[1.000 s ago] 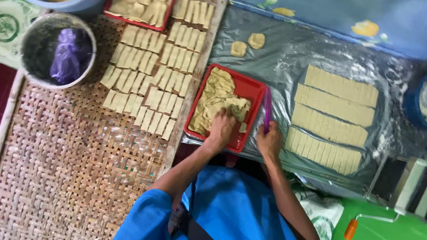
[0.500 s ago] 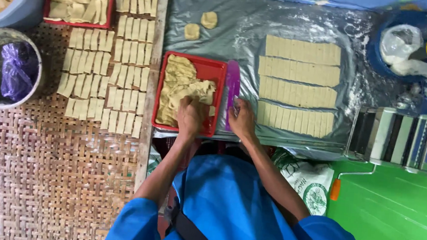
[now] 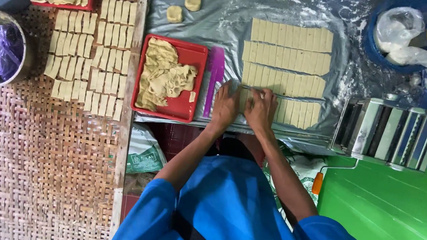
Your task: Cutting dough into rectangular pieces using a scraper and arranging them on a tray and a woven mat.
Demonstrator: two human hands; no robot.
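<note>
Pale dough strips (image 3: 295, 111) lie under both hands (image 3: 226, 106) (image 3: 260, 110).

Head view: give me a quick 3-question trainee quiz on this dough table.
1. True or false: both hands rest on the nearest row of cut dough strips.
2. What lies between the red tray and the dough rows? A) a purple scraper B) a rolling pin C) a spoon
3. Fill in: the metal pasta roller stands to the person's ____ of the dough rows.

Key: 1 true, the left hand and right hand both press on that row. 2 A, the purple scraper. 3 right.
</note>
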